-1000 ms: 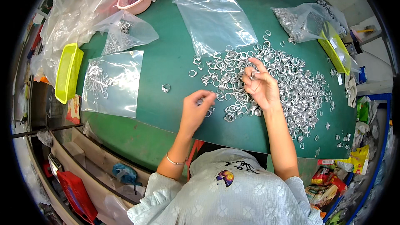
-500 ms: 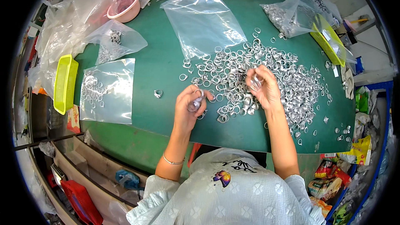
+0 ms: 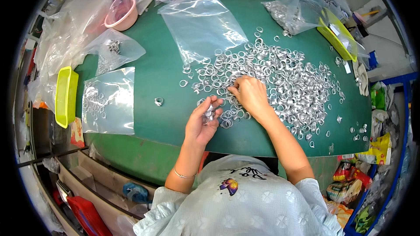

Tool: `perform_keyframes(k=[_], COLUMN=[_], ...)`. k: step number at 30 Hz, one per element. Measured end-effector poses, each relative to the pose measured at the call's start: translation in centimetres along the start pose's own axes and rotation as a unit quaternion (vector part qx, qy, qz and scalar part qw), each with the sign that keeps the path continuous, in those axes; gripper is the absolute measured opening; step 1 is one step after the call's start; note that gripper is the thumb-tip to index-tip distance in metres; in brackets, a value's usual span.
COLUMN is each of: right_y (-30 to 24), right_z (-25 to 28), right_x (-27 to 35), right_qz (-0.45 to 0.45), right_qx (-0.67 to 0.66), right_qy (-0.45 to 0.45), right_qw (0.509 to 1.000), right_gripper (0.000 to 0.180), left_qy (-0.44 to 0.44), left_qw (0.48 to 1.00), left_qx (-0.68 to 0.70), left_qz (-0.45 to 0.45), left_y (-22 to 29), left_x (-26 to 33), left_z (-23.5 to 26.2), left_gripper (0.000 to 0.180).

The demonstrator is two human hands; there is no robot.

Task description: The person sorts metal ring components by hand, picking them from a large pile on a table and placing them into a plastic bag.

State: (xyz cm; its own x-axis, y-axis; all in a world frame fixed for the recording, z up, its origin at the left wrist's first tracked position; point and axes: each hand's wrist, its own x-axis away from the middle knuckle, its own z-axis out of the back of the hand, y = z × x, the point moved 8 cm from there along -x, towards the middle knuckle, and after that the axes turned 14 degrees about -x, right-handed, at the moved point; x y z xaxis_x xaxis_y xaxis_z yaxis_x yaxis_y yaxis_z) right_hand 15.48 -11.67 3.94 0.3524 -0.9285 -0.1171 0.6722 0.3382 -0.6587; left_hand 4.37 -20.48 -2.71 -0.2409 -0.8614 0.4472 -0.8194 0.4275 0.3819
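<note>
A wide heap of silver metal rings (image 3: 293, 87) covers the middle and right of the green table. My left hand (image 3: 200, 124), palm up at the heap's near left edge, has its fingers curled round several silver rings (image 3: 209, 114). Knuckles up, my right hand (image 3: 251, 94) reaches into the left part of the heap. Its thumb and fingertips are pressed together among the rings; what they pinch is too small or hidden to make out. One ring (image 3: 159, 101) lies alone to the left of my left hand.
Beyond the heap lies a flat clear plastic bag (image 3: 201, 22). Another clear bag (image 3: 109, 118) with rings lies at left, beside a yellow-green basket (image 3: 66, 98). A filled bag (image 3: 284, 15) and a second yellow-green basket (image 3: 336, 39) stand far right. A pink bowl (image 3: 124, 19) is far left.
My right hand has moved left and turned knuckles up, down into the heap. My left hand has turned its palm upward, so the rings in it show. The view has shifted slightly.
</note>
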Motion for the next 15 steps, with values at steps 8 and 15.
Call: perform_keyframes(k=[8, 15], right_y=[1.3, -3.2], right_z=[1.0, 2.9], right_x=[0.3, 7.2], right_qz=[-0.011, 0.056], right_qx=[-0.026, -0.341], right_qy=[0.052, -0.076], right_qw=[0.998, 0.935], right_gripper=[0.009, 0.012], left_qy=[-0.03, -0.112], left_qw=[0.999, 0.99], left_qx=[-0.034, 0.029], left_qz=[0.025, 0.076], left_y=[-3.7, -6.5], left_x=[2.4, 2.5], left_z=[-2.5, -5.1], left_gripper=[0.041, 0.042])
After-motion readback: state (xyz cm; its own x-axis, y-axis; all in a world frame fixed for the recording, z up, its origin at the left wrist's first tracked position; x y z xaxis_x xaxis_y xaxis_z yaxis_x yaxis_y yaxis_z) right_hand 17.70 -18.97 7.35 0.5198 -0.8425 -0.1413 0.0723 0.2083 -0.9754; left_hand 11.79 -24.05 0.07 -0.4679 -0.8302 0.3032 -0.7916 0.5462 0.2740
